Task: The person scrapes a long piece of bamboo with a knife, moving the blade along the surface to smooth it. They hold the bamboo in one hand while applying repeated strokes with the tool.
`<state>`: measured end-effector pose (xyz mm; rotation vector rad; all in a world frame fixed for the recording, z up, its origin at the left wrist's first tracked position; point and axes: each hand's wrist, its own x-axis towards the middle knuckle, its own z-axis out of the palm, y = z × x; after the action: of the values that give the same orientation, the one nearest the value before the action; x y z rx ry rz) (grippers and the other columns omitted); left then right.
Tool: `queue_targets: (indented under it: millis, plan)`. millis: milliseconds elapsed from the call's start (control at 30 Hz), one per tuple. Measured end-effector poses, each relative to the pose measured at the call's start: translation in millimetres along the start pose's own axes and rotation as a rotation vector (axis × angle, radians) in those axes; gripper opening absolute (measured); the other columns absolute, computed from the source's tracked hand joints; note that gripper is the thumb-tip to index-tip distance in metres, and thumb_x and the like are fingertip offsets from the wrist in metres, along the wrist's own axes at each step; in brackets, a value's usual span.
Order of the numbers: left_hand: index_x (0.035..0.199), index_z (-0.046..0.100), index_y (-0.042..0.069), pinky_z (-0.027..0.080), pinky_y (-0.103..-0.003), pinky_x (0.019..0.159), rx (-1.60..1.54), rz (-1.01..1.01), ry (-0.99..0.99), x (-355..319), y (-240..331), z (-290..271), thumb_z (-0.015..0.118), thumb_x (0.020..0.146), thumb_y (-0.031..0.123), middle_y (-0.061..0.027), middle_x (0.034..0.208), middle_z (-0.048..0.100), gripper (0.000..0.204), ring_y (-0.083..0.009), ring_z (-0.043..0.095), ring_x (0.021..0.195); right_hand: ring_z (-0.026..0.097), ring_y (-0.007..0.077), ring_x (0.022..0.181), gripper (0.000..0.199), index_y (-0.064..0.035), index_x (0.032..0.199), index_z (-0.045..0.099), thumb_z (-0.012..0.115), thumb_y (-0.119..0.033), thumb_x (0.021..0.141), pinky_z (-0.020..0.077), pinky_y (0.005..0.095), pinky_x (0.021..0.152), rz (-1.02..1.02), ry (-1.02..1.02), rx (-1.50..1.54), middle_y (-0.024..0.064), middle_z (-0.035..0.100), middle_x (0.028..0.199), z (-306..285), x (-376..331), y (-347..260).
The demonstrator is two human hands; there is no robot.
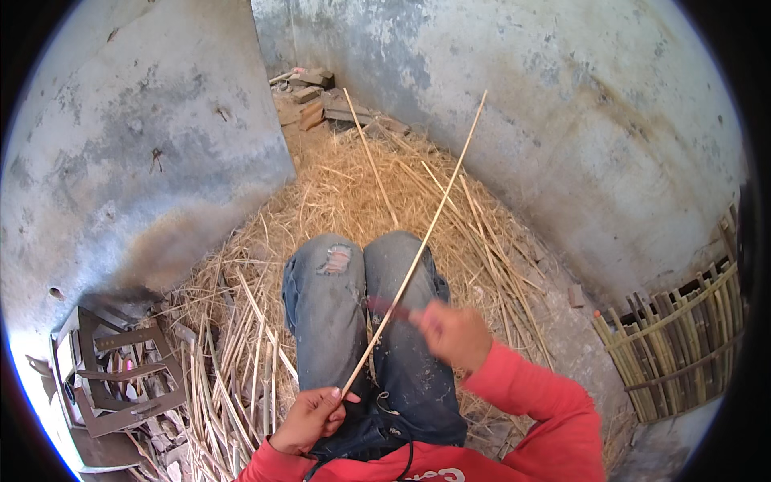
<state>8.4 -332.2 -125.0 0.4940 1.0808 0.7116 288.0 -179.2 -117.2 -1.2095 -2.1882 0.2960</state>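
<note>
Slanting over the jean-clad knees (325, 273): one long pale strip (423, 241), its lower end at the left hand (315, 419). Left hand: is pinching that end between thumb and fingers. Right hand (458, 333): closed, is gripping a blurred, dark reddish tool (405, 312), which is crossing the strip; contact cannot be told. Beyond the knees: straw-coloured shavings (321, 189) are lying heaped. Handling, as judged: working best with a firm pinch, a shallow tool angle, strokes pointing away from the left hand.

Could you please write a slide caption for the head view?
Left hand pinches a slender pale stick over ripped jeans; right hand holds a blurred blade across it.
</note>
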Motion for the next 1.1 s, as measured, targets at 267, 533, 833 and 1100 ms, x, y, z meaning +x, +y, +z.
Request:
queue_targets:
  millis: [267,533,833,1100]
  plan:
    - [0.12,0.061,-0.007,0.024,-0.024,0.047,-0.209,-0.106,-0.098,8,2,-8,0.046,0.113,0.034,0.0041,0.068,0.036,0.045,-0.006,0.029,0.054,0.06,0.0373,0.047,0.036,-0.0088,0.079,0.057,0.066,-0.035,0.101,0.0457,0.0469,0.044,-0.004,-0.104,0.049,0.0165,0.057,0.057,9,-18,-6]
    - [0.12,0.059,-0.007,0.023,-0.023,0.046,-0.328,-0.198,-0.195,14,1,-18,0.046,0.113,0.037,0.0052,0.068,0.033,0.047,-0.005,0.027,0.053,0.062,0.0404,0.05,0.036,-0.0081,0.078,0.057,0.063,-0.034,0.102,0.0487,0.0502,0.046,0.03,-0.103,0.039,0.0178,0.058,0.056,6,-23,-18]
    - [0.121,0.059,-0.006,0.022,-0.023,0.046,-0.36,-0.221,-0.237,17,0,-23,0.045,0.113,0.037,0.0059,0.068,0.033,0.046,-0.0038,0.026,0.052,0.062,0.0387,0.049,0.037,-0.0085,0.079,0.057,0.064,-0.037,0.102,0.0492,0.0489,0.045,-0.054,-0.135,-0.058,0.0155,0.059,0.056,8,-22,-18]
    - [0.121,0.059,-0.006,0.023,-0.022,0.046,-0.329,-0.229,-0.181,15,4,-18,0.046,0.113,0.037,0.0056,0.069,0.033,0.046,-0.004,0.026,0.052,0.06,0.0417,0.053,0.042,-0.0028,0.083,0.065,0.061,-0.039,0.104,0.0448,0.0503,0.049,0.317,0.181,-0.087,0.0217,0.06,0.061,-12,73,94]
